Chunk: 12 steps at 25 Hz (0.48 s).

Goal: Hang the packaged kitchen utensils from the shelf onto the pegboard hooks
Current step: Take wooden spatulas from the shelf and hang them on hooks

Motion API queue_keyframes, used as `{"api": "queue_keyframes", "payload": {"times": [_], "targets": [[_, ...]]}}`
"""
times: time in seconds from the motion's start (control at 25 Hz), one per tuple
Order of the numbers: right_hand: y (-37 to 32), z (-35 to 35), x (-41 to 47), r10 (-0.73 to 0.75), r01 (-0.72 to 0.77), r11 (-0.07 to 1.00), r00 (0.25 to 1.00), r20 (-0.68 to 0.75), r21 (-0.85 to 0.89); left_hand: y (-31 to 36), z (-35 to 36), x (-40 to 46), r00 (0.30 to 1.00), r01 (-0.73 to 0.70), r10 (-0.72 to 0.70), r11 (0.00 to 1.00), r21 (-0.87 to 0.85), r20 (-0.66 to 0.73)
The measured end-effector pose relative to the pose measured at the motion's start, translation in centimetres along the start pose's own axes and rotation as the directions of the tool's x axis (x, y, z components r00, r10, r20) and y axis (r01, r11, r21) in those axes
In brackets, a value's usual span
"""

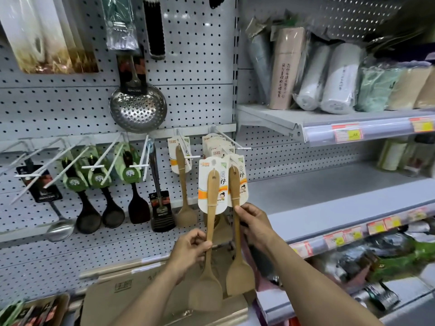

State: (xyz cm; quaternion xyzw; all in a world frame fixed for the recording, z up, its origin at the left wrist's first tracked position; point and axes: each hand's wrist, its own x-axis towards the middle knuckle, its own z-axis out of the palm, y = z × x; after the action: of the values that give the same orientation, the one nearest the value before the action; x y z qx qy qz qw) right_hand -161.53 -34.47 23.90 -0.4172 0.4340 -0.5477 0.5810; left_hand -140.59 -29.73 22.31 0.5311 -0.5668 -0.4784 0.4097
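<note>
Two wooden spatulas on printed cards, held upright side by side before the pegboard (200, 67), blades down. Left spatula (208, 231) pinched at mid-handle by left hand (190, 249), fingers curled round the shaft. Right spatula (236, 231) gripped just below its card by right hand (253, 223), thumb and fingers closed on the handle. Cards overlapping slightly, just beneath a white peg hook (231, 141) bearing a stack of like cards. To the left, one hung wooden spatula (183, 184), then dark ladles (89, 208) and a steel skimmer (137, 107) above. Cardboard box (122, 292) below; empty-fronted grey shelf (329, 208) at right.
</note>
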Motion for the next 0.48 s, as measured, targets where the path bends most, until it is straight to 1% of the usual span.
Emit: {"api": "queue_keyframes", "payload": {"times": [0.12,0.28,0.4,0.48], "targets": [[-0.5,1.0,1.9,0.023,-0.025,0.998,0.999,-0.039,-0.049,-0.1,-0.3,1.1,1.0,0.012,-0.012,1.0,0.015,-0.005],[-0.7,1.4,3.8,0.016,-0.022,0.997,0.997,-0.072,-0.08,0.1,-0.5,1.2,1.0,0.005,-0.004,1.0,0.01,-0.024],[-1.2,1.1,4.4,0.039,-0.045,0.993,0.998,-0.059,-0.106,0.3,-0.7,0.7,0.999,0.003,-0.004,1.0,-0.005,-0.054],[-1.6,0.9,4.6,0.058,-0.069,0.987,0.995,-0.079,-0.143,0.4,-0.8,0.3,0.997,0.001,-0.001,1.0,0.003,-0.083]]}}
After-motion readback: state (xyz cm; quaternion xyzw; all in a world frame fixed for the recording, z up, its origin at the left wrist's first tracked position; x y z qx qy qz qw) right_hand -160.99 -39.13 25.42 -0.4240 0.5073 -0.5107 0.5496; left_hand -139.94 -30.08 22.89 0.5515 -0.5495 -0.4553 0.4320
